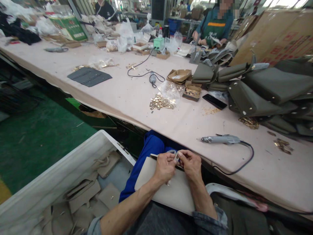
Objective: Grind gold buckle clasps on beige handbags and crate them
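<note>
A cream-coloured handbag point(174, 195) lies across my lap. Over its upper edge, my left hand point(165, 167) and my right hand point(191, 162) meet with fingertips almost touching. Both pinch a small light strap point(176, 157) of the bag between thumb and fingers. Its exact end and any fitting on it are partly hidden by the fingers. To the right of my hands, an electric screwdriver point(220, 139) with a dark cord rests on the table point(132, 107).
Left of my lap stands a white bin point(102, 138) holding several taupe bags point(84, 195). Gold metal fittings point(161, 101) are heaped on the table near a small cardboard box point(192, 93) and a phone point(214, 101). Dark olive bags point(264, 94) pile up at right; a co-worker point(216, 27) sits opposite.
</note>
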